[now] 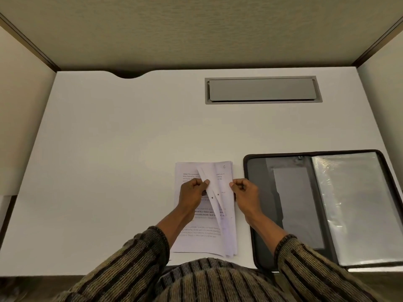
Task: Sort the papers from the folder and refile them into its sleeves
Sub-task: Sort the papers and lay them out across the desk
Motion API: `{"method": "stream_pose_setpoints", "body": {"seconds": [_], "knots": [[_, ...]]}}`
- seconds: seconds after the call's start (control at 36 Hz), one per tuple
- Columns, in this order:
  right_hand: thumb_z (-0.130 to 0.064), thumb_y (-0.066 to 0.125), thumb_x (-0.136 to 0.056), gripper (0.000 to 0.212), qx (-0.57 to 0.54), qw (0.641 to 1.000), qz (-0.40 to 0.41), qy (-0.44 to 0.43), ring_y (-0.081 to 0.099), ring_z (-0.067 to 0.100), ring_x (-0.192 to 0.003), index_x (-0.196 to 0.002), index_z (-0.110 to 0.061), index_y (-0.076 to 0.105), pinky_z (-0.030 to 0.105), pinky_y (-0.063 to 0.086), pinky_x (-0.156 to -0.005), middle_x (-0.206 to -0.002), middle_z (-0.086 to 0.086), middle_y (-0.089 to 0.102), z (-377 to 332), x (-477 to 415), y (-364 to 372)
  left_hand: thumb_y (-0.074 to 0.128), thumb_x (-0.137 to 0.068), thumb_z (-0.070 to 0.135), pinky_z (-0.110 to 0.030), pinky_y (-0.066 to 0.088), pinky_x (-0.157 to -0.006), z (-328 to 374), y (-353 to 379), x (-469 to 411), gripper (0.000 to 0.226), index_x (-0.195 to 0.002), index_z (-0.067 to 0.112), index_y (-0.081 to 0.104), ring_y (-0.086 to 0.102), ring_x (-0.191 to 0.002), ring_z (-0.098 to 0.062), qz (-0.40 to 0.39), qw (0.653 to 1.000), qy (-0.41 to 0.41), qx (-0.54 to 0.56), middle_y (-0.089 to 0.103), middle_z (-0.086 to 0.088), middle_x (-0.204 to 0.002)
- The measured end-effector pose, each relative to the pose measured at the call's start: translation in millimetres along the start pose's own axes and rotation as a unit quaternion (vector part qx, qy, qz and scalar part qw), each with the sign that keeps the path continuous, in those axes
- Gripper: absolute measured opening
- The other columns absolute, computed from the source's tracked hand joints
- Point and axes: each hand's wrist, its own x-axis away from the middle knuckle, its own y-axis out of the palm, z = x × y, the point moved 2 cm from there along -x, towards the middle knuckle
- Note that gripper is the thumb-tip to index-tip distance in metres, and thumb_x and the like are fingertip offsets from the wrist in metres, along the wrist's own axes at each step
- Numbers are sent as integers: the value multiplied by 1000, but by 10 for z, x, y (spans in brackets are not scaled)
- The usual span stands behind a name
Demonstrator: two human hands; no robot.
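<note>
A stack of printed white papers [187, 236] lies on the desk right in front of me. My left hand [193, 192] pinches the lifted left edge of the top sheets [212, 188], which have punch holes and curl upward. My right hand [245, 191] pinches the right edge of those sheets, marked with a handwritten 6 at the top corner. To the right lies the open black folder [259, 171], its clear plastic sleeves [353, 203] spread on its right half.
The white desk [120, 160] has a grey cable hatch [262, 90] set in at the back right. Cubicle walls enclose the desk at the back and both sides. The desk's front edge runs beneath my striped sleeves.
</note>
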Motion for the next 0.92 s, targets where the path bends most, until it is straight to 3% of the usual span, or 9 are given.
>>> {"method": "stream_pose_setpoints", "body": {"seconds": [0.11, 0.31, 0.44, 0.61, 0.67, 0.78, 0.86, 0.92], "knots": [[-20, 71, -100, 3, 4, 1000, -2, 0, 73, 25, -94, -99, -18, 73, 43, 64, -85, -97, 2, 76, 12, -9, -8, 73, -101, 24, -36, 62, -84, -28, -13, -8, 26, -88, 1, 74, 72, -84, -22, 1, 1000, 8, -11, 79, -14, -92], [-18, 67, -102, 7, 8, 1000, -15, 8, 75, 26, -91, -101, -17, 73, 39, 65, -78, -96, 3, 77, 20, -4, -21, 68, -104, 20, -37, 61, -88, 8, -2, 0, 20, -93, 7, 79, 75, -94, -27, 5, 1000, -10, -7, 82, -8, -97], [-13, 73, -98, 6, 15, 1000, -10, 2, 74, 25, -89, -101, -18, 70, 36, 65, -75, -96, 5, 76, -6, -1, -28, 67, -104, 22, -51, 60, -99, 15, 0, 1, 24, -98, 1, 77, 75, -105, -38, -1, 1000, -21, -3, 82, -10, -99], [-5, 73, -96, 19, 10, 1000, -3, 5, 69, 25, -84, -105, -16, 60, 45, 63, -76, -97, 17, 69, 30, -7, -50, 50, -106, 61, -31, 56, -91, 139, 38, 123, 61, -101, 9, 82, 76, -103, -19, -33, 999, -6, 5, 82, -3, -102], [-5, 73, -95, 13, 15, 1000, -8, -8, 68, 26, -85, -100, -14, 65, 38, 63, -73, -96, 12, 71, 27, 0, -52, 58, -104, 55, -29, 58, -86, 147, 41, 150, 53, -98, 9, 84, 77, -102, -19, -45, 999, -15, 9, 82, -3, -103], [-7, 80, -91, 16, 5, 1000, -20, -3, 70, 27, -93, -100, -15, 70, 34, 63, -78, -99, 8, 72, -16, 27, -40, 73, -97, 44, -37, 58, -94, 117, 70, 153, 30, -96, 17, 86, 76, -102, -17, -57, 998, -7, -31, 82, 2, -102], [-16, 90, -81, 29, 5, 1000, -23, 2, 69, 25, -95, -103, -15, 71, 39, 64, -82, -102, 9, 71, -42, 38, -36, 79, -91, 50, -36, 51, -99, 124, 98, 145, 33, -96, 18, 83, 73, -110, -11, -50, 997, 5, -52, 82, 8, -104], [-22, 95, -75, 38, 11, 1000, -26, 2, 69, 21, -93, -104, -17, 70, 35, 63, -79, -102, 6, 72, -57, 51, -36, 81, -86, 58, -35, 52, -99, 135, 117, 153, 42, -96, 18, 81, 73, -108, -10, -46, 997, 11, -59, 81, 9, -100]]}}
